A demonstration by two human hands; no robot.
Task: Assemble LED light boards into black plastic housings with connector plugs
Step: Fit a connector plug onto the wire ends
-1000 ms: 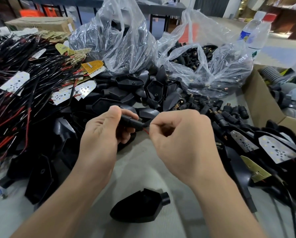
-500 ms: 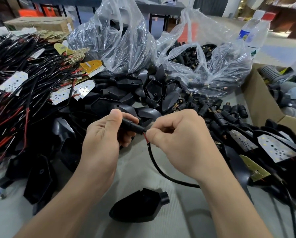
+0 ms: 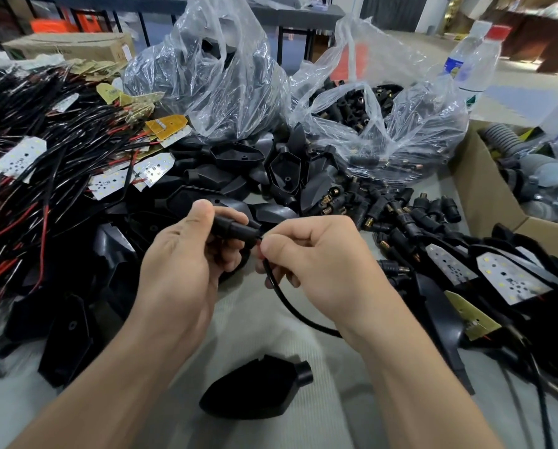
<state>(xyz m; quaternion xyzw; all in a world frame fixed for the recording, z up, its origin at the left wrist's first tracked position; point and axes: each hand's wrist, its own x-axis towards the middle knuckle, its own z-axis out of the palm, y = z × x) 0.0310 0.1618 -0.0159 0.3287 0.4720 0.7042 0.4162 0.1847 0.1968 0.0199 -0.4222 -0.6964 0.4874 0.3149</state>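
Wires [image 3: 28,202] and white boards [image 3: 18,158] were heaped at the left of the table [image 3: 255,322]. A plug [image 3: 235,226] was held above the table by the left hand [image 3: 180,264], the grip closed round it with thumb and curled fingers. A black cable [image 3: 287,303] was pinched at its end in the grip of the right hand [image 3: 319,257], with its tip brought against the plug. One housing [image 3: 258,390] was laid below the hands. Loose plugs [image 3: 400,215] were scattered to the right.

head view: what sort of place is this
Most likely a small electronics assembly workshop: a clear bag of connector plugs, a heap of loose black housings and a tangle of wired LED boards share one workbench.
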